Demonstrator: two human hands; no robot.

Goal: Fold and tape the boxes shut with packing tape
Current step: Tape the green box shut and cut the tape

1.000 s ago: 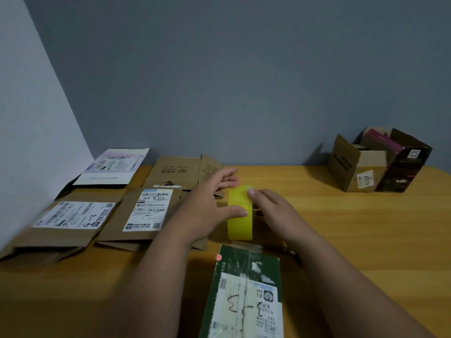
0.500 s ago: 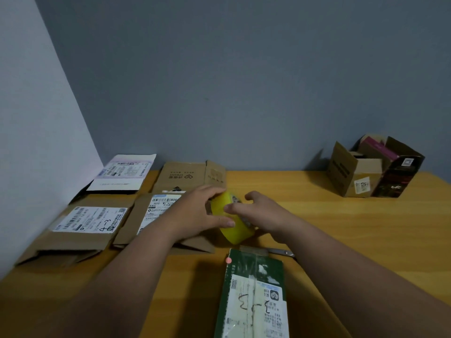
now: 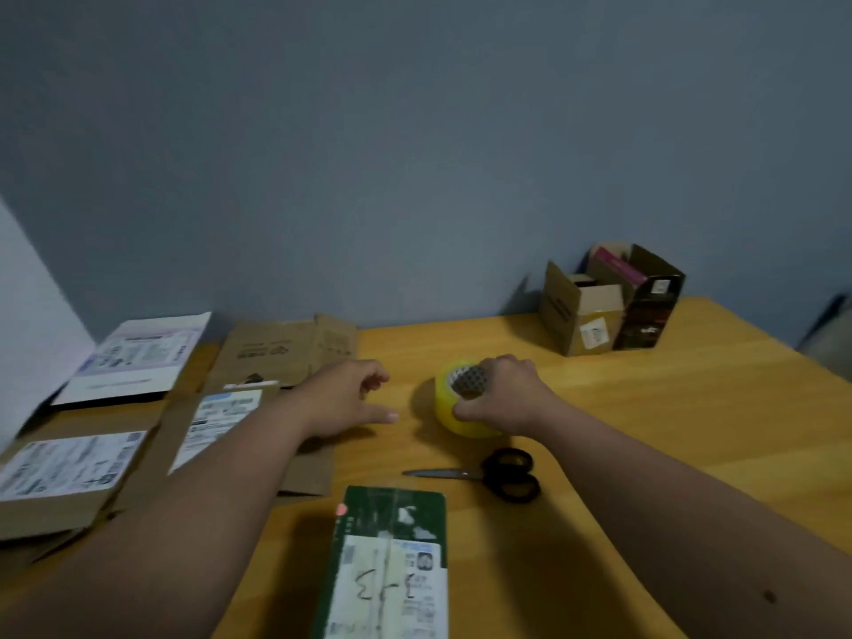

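A yellow roll of packing tape [image 3: 454,410] lies flat on the wooden table [image 3: 645,408], and my right hand [image 3: 505,396] grips it from the right, fingers curled over its top and thumb on its side. My left hand [image 3: 348,398] hovers just left of the roll, holding nothing, fingers loosely curled. A green box [image 3: 392,560] with a white label and a strip of clear tape along its seam lies at the near edge between my forearms. Black-handled scissors [image 3: 493,475] lie shut on the table just beyond the box.
Several flattened cardboard boxes [image 3: 87,472] with shipping labels cover the table's left side. An open brown box [image 3: 581,311] and a dark box [image 3: 650,311] stand at the back right by the wall. Bare wood shows on the right.
The tape roll went from upright between both hands to lying flat on the table, further right. My left hand let go and drew left. The scissors have come into view.
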